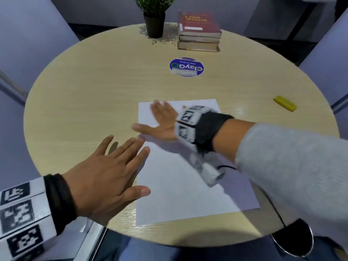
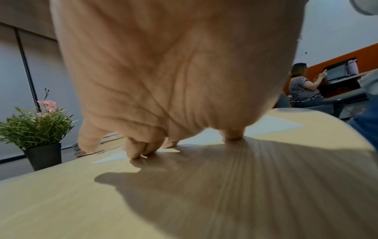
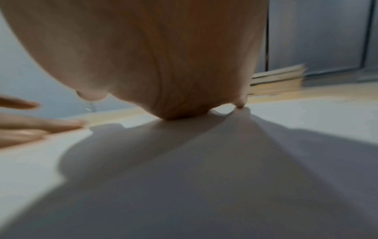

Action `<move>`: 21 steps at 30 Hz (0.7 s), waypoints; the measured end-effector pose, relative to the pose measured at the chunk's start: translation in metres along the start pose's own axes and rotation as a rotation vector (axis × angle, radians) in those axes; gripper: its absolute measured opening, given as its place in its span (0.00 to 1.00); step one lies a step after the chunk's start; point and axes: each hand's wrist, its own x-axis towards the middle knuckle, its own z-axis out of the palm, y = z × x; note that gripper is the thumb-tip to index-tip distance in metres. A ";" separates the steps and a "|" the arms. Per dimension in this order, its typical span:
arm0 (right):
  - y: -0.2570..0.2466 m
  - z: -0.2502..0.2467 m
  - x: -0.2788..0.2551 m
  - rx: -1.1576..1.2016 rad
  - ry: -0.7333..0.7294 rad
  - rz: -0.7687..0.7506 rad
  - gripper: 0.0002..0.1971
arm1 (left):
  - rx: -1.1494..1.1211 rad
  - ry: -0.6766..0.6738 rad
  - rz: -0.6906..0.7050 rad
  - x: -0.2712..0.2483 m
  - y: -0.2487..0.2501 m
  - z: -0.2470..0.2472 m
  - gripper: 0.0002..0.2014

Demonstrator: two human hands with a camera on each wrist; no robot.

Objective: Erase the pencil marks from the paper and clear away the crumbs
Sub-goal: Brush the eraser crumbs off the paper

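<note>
Blank white paper (image 1: 180, 185), lying flat

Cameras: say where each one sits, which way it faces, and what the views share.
Head: above, facing forward and down at the table; shows the left hand and right hand on the paper.
Left wrist: under the wrist, facing along the palm; left hand fills it.
Right wrist: low over the paper; right hand fills it.
Shared: all three show the books.
</note>
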 end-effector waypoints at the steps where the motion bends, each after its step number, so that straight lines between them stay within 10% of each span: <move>1: 0.020 -0.009 -0.004 -0.019 0.018 0.073 0.52 | -0.002 0.017 0.001 -0.001 0.000 0.003 0.41; 7: 0.079 -0.043 -0.026 -0.042 0.172 0.351 0.63 | 0.005 0.032 0.011 -0.003 -0.001 0.006 0.41; 11: -0.006 -0.004 -0.024 -0.268 0.006 -0.111 0.53 | 0.006 -0.002 0.029 0.000 -0.002 0.000 0.40; 15: -0.022 0.011 -0.003 -0.197 -0.113 -0.227 0.45 | 0.015 0.001 0.029 0.001 -0.002 0.001 0.39; 21: 0.081 -0.043 -0.019 0.058 0.121 0.259 0.54 | 0.020 0.096 0.027 -0.001 -0.001 0.006 0.41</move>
